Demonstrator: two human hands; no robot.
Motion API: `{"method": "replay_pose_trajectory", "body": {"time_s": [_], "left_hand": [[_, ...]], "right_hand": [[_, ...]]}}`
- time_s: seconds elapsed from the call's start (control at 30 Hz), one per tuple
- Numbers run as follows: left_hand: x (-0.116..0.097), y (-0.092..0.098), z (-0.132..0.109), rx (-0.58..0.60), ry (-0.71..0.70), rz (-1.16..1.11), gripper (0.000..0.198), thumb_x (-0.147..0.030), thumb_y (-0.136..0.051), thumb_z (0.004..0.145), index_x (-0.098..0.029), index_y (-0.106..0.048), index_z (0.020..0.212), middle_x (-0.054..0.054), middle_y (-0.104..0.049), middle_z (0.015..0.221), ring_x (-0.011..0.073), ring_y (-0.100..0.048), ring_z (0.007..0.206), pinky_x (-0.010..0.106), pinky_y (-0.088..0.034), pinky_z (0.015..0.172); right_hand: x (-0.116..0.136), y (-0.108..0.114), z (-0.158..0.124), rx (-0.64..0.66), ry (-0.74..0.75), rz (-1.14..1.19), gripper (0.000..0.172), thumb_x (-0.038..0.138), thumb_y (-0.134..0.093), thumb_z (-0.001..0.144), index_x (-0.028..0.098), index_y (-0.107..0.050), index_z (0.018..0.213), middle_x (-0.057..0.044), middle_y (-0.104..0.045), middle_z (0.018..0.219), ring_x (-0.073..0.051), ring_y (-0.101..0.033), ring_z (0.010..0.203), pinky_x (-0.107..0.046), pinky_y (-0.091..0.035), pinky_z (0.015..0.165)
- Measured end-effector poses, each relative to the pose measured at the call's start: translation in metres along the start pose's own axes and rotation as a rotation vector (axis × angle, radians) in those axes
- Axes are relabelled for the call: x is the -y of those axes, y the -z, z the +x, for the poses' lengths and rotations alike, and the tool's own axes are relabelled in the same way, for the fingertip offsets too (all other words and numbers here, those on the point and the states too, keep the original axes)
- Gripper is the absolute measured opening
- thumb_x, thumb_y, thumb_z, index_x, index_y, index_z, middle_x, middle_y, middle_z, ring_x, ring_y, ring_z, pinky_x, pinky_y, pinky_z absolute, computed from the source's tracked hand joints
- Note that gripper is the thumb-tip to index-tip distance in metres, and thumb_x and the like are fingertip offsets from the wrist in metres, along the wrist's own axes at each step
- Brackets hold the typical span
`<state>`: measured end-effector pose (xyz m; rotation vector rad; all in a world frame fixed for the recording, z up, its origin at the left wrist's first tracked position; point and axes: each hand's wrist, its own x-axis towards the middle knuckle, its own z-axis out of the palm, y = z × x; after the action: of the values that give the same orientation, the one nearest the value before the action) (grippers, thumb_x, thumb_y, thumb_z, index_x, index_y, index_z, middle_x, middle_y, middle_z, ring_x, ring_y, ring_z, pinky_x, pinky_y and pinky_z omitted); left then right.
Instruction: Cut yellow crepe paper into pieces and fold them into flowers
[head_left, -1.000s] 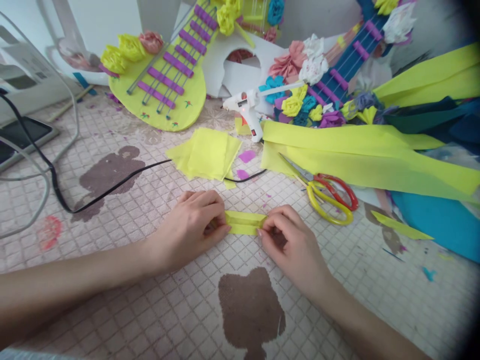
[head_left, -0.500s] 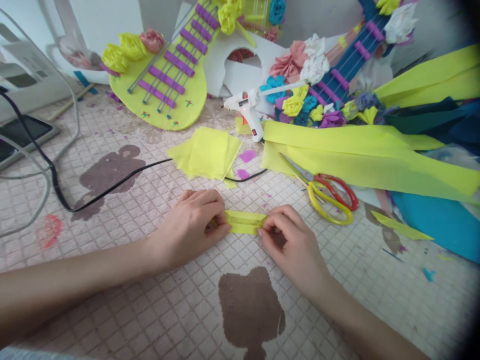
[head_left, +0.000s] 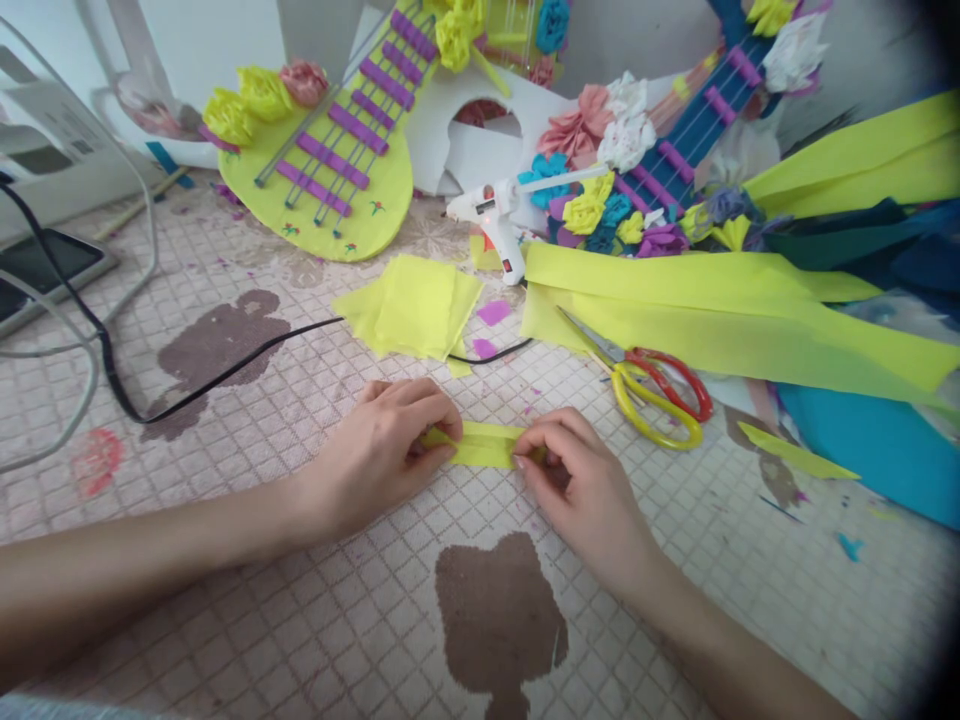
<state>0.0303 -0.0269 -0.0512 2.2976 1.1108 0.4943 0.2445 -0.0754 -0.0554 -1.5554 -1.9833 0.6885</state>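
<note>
A narrow folded strip of yellow crepe paper (head_left: 486,445) lies across the tablecloth between my two hands. My left hand (head_left: 397,435) pinches its left end between thumb and fingers. At the other end, my right hand (head_left: 574,465) is closed on the paper with thumb and forefinger. Just beyond them rests a loose stack of yellow paper squares (head_left: 420,305). Scissors (head_left: 637,370) with one red and one yellow handle lie to the right of my right hand, blades pointing away to the left.
Behind the stack stands a white glue gun (head_left: 491,220), its black cord (head_left: 255,355) running left. Long yellow paper strips (head_left: 712,320) stretch to the right. A yellow guitar-shaped craft (head_left: 322,190) and a blue one (head_left: 675,160) with paper flowers lean at the back. A phone (head_left: 52,265) sits far left.
My left fingers have shifted slightly to the right along the yellow paper, and less of the strip shows between the hands. My right hand has stayed nearly in place.
</note>
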Motion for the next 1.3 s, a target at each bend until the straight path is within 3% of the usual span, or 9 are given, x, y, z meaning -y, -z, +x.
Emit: {"method": "replay_pose_trajectory", "body": {"time_s": [0.27, 0.57, 0.83, 0.97, 1.13, 1.3], "left_hand": [[0.0026, 0.0002, -0.0004, 0.019, 0.006, -0.017, 0.010, -0.017, -0.053, 0.082, -0.020, -0.062, 0.081, 0.000, -0.060, 0.089, 0.0137, -0.056, 0.080, 0.035, -0.037, 0.081], [0.0042, -0.0001, -0.0016, 0.013, -0.017, -0.012, 0.011, -0.017, -0.052, 0.082, -0.020, -0.063, 0.083, 0.001, -0.061, 0.090, 0.0140, -0.056, 0.081, 0.034, -0.038, 0.081], [0.0026, -0.0011, -0.0012, 0.006, -0.025, 0.020, 0.009, -0.021, -0.052, 0.084, -0.019, -0.061, 0.083, 0.001, -0.061, 0.088, 0.0147, -0.055, 0.079, 0.035, -0.037, 0.078], [0.0013, -0.0013, -0.0012, 0.010, -0.009, 0.042, 0.008, -0.026, -0.057, 0.083, -0.019, -0.060, 0.082, 0.001, -0.060, 0.088, 0.0165, -0.055, 0.082, 0.036, -0.037, 0.078], [0.0022, -0.0031, -0.0014, -0.016, -0.013, 0.041, 0.002, -0.019, -0.056, 0.081, -0.018, -0.057, 0.083, 0.001, -0.059, 0.087, 0.0155, -0.054, 0.080, 0.036, -0.037, 0.079], [0.0020, -0.0054, -0.0041, -0.064, -0.028, 0.023, 0.017, -0.016, -0.054, 0.082, -0.018, -0.054, 0.098, 0.003, -0.057, 0.096, 0.0158, -0.053, 0.085, 0.035, -0.037, 0.080]], "right_hand": [[0.0018, -0.0059, 0.0022, -0.065, -0.012, -0.057, 0.007, 0.015, -0.051, 0.084, 0.021, -0.050, 0.080, -0.002, -0.052, 0.082, -0.015, -0.051, 0.073, -0.029, -0.043, 0.063], [-0.0036, -0.0047, -0.0005, -0.091, 0.008, -0.038, 0.014, 0.008, -0.045, 0.083, 0.022, -0.049, 0.084, -0.002, -0.052, 0.085, -0.016, -0.051, 0.076, -0.029, -0.042, 0.063], [-0.0007, -0.0065, -0.0016, -0.102, -0.020, -0.048, 0.004, 0.021, -0.048, 0.087, 0.022, -0.048, 0.092, -0.003, -0.052, 0.085, -0.017, -0.052, 0.074, -0.030, -0.043, 0.062], [-0.0017, -0.0090, -0.0009, -0.102, 0.009, -0.130, 0.013, 0.020, -0.055, 0.083, 0.022, -0.047, 0.093, -0.004, -0.052, 0.088, -0.018, -0.052, 0.078, -0.032, -0.044, 0.065], [-0.0038, -0.0074, -0.0013, -0.082, 0.005, -0.096, 0.013, 0.015, -0.052, 0.083, 0.023, -0.046, 0.093, -0.004, -0.050, 0.088, -0.018, -0.053, 0.079, -0.032, -0.045, 0.066], [-0.0044, -0.0039, -0.0018, -0.057, 0.044, -0.076, 0.025, 0.011, -0.049, 0.084, 0.023, -0.048, 0.105, -0.005, -0.048, 0.096, -0.017, -0.053, 0.082, -0.033, -0.047, 0.070]]}}
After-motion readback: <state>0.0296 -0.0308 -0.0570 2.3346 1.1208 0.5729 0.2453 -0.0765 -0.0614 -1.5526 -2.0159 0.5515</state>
